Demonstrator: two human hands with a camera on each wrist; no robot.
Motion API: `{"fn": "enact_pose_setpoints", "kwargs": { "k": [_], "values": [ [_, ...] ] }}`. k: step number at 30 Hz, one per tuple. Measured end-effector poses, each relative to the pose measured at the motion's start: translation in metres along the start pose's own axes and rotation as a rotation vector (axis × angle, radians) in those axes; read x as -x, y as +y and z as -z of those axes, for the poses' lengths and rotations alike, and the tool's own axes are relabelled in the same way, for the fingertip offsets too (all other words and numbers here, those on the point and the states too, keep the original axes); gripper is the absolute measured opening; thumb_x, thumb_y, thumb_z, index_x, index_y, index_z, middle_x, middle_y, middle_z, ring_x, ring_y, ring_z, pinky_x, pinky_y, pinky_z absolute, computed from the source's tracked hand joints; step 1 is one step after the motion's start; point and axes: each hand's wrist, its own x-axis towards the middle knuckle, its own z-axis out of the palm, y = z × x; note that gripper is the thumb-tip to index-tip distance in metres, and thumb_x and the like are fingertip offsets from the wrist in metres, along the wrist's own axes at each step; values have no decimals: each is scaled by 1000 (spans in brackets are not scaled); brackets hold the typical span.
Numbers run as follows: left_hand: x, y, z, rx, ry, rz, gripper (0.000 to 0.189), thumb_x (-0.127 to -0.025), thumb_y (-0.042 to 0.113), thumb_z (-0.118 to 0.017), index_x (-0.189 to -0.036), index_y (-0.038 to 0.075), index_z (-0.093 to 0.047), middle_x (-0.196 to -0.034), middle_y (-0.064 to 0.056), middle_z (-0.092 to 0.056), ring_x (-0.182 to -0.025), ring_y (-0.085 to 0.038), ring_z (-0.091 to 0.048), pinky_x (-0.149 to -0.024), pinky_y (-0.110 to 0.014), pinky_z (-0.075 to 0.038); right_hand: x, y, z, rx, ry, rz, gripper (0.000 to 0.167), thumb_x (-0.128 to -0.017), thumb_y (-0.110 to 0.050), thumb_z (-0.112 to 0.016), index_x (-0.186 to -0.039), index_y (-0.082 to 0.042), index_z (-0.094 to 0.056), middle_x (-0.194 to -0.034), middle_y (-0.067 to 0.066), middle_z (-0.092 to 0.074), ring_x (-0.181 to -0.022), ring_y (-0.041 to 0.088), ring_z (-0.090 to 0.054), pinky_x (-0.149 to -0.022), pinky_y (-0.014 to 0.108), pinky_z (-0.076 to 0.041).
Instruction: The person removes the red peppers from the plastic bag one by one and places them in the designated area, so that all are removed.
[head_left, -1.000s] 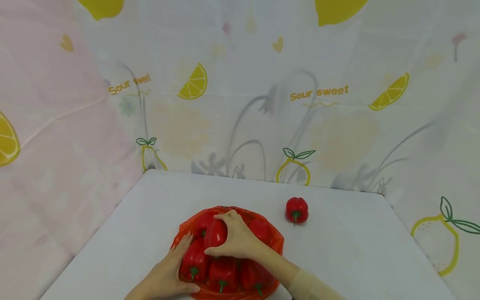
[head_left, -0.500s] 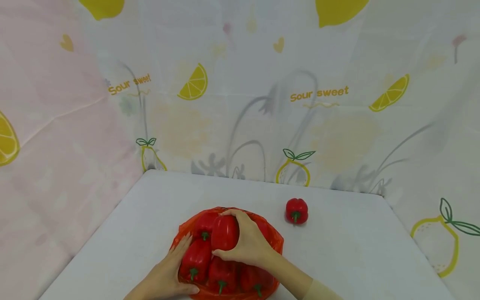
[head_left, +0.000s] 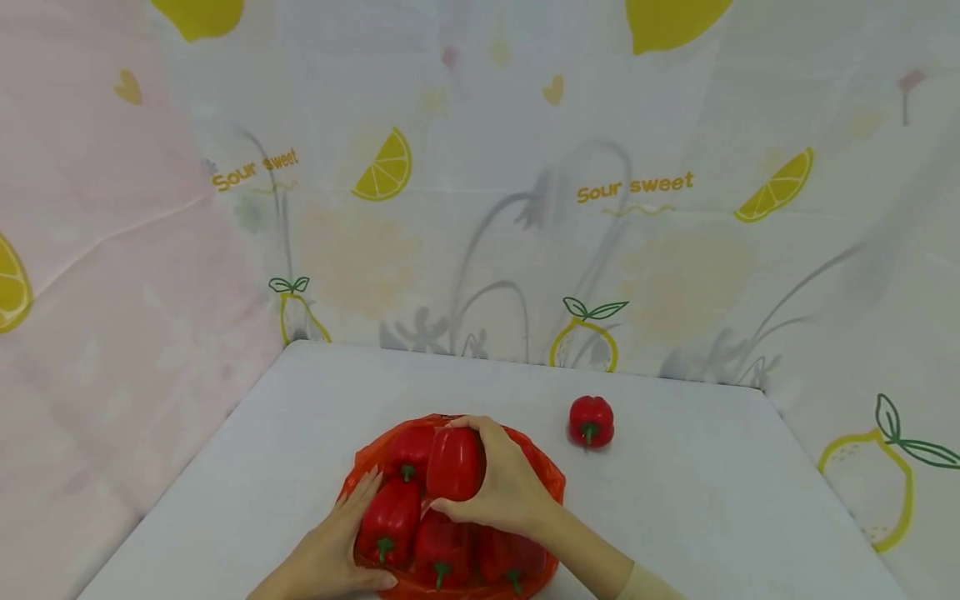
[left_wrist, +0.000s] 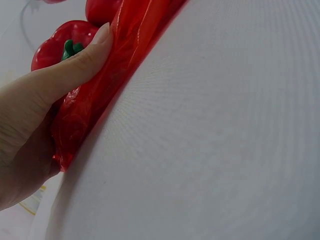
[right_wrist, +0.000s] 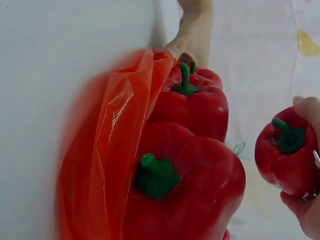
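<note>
Two bare hands worked at an open red plastic bag (head_left: 553,487), which stood near the front edge of a white table (head_left: 712,483). The right hand (head_left: 508,487) was closed about a single red pepper (head_left: 455,463), its thumb on the near side and its fingertips on the far side. That pepper was held above the bag; in the right wrist view it hung apart from the bag's contents, and its green stem (right_wrist: 290,137), concealed in the head view, showed clearly. The left hand (head_left: 330,546) lay spread along the left side of the bag, fingers extended against it and the thumb set well away from them at the front rim. Within the bag I counted a far-left pepper (head_left: 411,450), a near-left pepper (head_left: 390,517) just beside the left hand, a front-middle pepper (head_left: 442,546) and a front-right pepper (head_left: 513,554), the front ones with stems turned toward the person; another lay partly hidden behind the right hand. A lone pepper (head_left: 591,421) rested directly on the table, beyond the bag and to its right, well apart from it. Behind the table hung a pale cloth (head_left: 450,267) printed with lemons and the words "Sour sweet".
</note>
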Motion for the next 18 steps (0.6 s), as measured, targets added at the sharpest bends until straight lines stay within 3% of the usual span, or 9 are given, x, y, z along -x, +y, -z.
{"fn": "enact_pose_setpoints", "kwargs": {
  "k": [8,13,18],
  "values": [
    [-1,-2,-1,1,-3,2,124,-65,60,-80,-154,5,-15,-158,-18,-17,-135,-50,-27,-79,-67,-48,2,3,7,24,59,62,80,-68,-33,-88,-132,-20,-42,-127,-14,-48,-110,11,-52,-81,28,-53],
    [0,-3,-1,-11,3,-6,124,-65,63,-79,-154,5,-16,-158,-18,-17,-136,-48,-26,-79,-67,-47,4,5,11,47,90,124,81,-66,-27,-88,-132,-16,-42,-129,-10,-48,-112,12,-51,-84,31,-53],
    [0,-3,-2,-2,7,-10,124,-64,61,-80,-154,6,-15,-158,-16,-16,-137,-46,-24,-81,-66,-47,7,6,16,45,93,133,82,-67,-27,-88,-133,-15,-42,-129,-9,-48,-113,13,-51,-85,32,-53]
  ]
}}
